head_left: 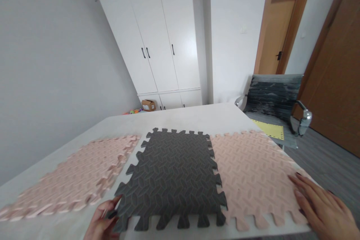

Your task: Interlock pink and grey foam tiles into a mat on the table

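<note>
A dark grey foam puzzle mat [174,172] lies in the middle, with toothed edges and a raised leaf-like pattern. My left hand [101,220] pinches its near left corner between the fingers. A pink foam mat [253,172] of the same kind adjoins the grey one on the right; along the seam the teeth meet or overlap, and I cannot tell how fully they interlock. Over the pink mat's near right edge, my right hand [323,206] rests with its fingers stretched out. Another pink foam mat [81,168] is at the left, a gap apart from the grey mat.
The mats lie on a white table [180,116]. Beyond its right edge stands a dark chair [274,93] with a yellow sheet [268,129] on its seat. A cardboard box [148,105] and a white wardrobe [157,37] are behind the table.
</note>
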